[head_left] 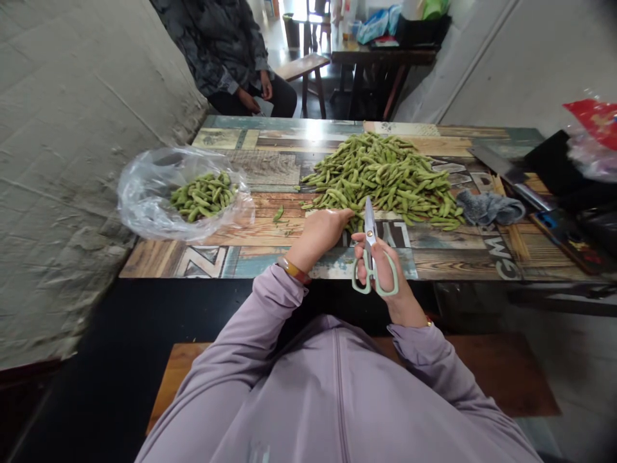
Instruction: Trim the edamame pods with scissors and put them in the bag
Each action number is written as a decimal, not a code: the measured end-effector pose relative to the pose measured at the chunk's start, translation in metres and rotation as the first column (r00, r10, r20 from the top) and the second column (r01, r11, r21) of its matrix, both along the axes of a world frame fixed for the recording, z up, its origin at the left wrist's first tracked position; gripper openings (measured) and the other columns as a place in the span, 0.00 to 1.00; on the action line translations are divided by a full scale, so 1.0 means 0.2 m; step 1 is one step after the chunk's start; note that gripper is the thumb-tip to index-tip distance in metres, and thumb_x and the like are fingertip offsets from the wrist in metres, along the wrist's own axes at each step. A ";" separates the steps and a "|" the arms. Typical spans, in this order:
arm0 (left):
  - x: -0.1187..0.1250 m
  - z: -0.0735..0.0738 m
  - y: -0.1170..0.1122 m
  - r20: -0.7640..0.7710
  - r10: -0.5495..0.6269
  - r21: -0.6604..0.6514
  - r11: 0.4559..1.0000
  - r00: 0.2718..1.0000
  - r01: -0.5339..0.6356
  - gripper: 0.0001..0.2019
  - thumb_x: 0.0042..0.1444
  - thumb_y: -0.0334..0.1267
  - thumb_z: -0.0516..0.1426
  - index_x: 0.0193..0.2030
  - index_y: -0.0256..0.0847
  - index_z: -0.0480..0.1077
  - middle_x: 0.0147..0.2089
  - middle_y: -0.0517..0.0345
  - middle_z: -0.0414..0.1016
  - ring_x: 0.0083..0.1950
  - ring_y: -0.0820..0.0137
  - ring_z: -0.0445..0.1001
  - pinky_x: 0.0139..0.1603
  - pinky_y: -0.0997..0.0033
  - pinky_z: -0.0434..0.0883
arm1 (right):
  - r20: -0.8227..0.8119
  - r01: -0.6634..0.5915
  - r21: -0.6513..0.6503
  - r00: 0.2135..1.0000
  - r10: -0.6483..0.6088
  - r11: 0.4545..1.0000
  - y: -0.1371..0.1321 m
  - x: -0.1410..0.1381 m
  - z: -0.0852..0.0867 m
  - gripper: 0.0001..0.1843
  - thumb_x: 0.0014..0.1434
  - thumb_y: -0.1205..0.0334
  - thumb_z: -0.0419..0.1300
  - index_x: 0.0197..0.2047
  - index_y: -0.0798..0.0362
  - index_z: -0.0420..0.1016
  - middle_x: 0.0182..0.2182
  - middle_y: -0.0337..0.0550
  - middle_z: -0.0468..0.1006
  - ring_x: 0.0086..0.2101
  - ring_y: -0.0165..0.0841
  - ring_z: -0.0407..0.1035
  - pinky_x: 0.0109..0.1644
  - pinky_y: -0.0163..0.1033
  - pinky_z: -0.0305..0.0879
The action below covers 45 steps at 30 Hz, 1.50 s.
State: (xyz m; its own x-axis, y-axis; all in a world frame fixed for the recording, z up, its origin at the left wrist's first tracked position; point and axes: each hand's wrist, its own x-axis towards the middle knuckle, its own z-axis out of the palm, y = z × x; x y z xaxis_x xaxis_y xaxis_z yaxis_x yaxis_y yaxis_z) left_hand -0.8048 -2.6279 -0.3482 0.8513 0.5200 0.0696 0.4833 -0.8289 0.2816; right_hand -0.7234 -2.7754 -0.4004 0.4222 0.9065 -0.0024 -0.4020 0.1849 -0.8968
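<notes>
A large heap of green soybean pods [380,170] lies on the patterned table [270,235]. At its near edge my left hand [325,235] is closed, its fingertips against the pods; whether a pod is between them is hidden. In front of my body, my right hand [385,270] grips a pair of scissors [370,241] with pale green handles. Their blades point away from me towards the heap and look closed. To the left, a clear plastic bag [144,193] stands with its mouth wide, and a smaller lot of pods [205,195] sits inside it.
One loose pod [278,214] and small scraps lie between bag and heap. A grey cloth [489,208] and a cleaver [499,164] are at the right. Across the table sits a person [226,51], hands in their lap. A rough wall [72,128] borders the left side.
</notes>
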 end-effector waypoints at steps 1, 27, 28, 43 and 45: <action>-0.01 0.00 -0.01 -0.049 -0.005 0.053 0.999 0.999 0.008 0.16 0.67 0.35 0.48 0.56 0.41 0.73 0.43 0.45 0.81 0.42 0.60 0.79 0.39 0.67 0.66 | -0.001 0.000 0.001 1.000 0.000 1.000 0.00 0.00 0.00 0.23 0.61 0.41 0.60 0.49 0.50 0.74 0.31 0.35 0.70 0.17 0.21 0.63 0.14 0.28 0.61; -0.24 -0.12 -0.01 0.406 0.636 -0.913 0.244 0.656 0.328 0.18 0.44 0.45 0.70 0.32 0.37 0.69 0.22 0.68 0.57 0.20 0.83 0.47 0.20 0.76 0.43 | 0.099 -0.152 -0.061 0.982 0.158 0.986 -0.02 0.00 0.03 0.23 0.64 0.44 0.59 0.53 0.52 0.71 0.33 0.35 0.69 0.18 0.21 0.64 0.17 0.29 0.62; -0.24 -0.12 -0.01 0.406 0.632 -0.912 0.236 0.660 0.335 0.18 0.44 0.45 0.70 0.32 0.37 0.68 0.22 0.68 0.57 0.19 0.83 0.47 0.20 0.77 0.44 | 0.111 -0.158 -0.063 0.980 0.164 0.986 -0.03 0.00 0.03 0.23 0.64 0.44 0.59 0.53 0.52 0.71 0.33 0.35 0.69 0.18 0.21 0.64 0.17 0.30 0.63; -0.28 -0.12 0.00 0.439 0.591 -0.885 0.152 0.677 0.441 0.17 0.46 0.44 0.68 0.38 0.35 0.73 0.19 0.69 0.57 0.17 0.84 0.48 0.19 0.77 0.43 | 0.238 -0.135 -0.138 0.957 0.165 0.981 -0.03 -0.04 0.05 0.25 0.63 0.41 0.58 0.53 0.51 0.70 0.33 0.37 0.70 0.19 0.23 0.62 0.17 0.32 0.62; -0.28 -0.11 0.00 0.434 0.587 -0.889 0.157 0.683 0.430 0.18 0.46 0.45 0.68 0.37 0.34 0.73 0.20 0.67 0.61 0.17 0.84 0.50 0.19 0.77 0.42 | 0.245 -0.124 -0.147 0.957 0.158 0.981 -0.03 -0.04 0.05 0.26 0.62 0.40 0.58 0.53 0.51 0.71 0.33 0.37 0.70 0.19 0.23 0.62 0.17 0.32 0.62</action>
State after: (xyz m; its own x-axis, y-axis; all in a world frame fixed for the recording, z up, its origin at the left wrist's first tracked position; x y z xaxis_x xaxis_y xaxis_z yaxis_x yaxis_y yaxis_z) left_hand -0.8603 -2.6285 -0.3707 0.7641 0.6368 -0.1032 -0.1919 0.3772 0.9060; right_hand -0.7312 -2.7806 -0.3911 0.2922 0.9558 -0.0321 -0.1709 0.0192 -0.9851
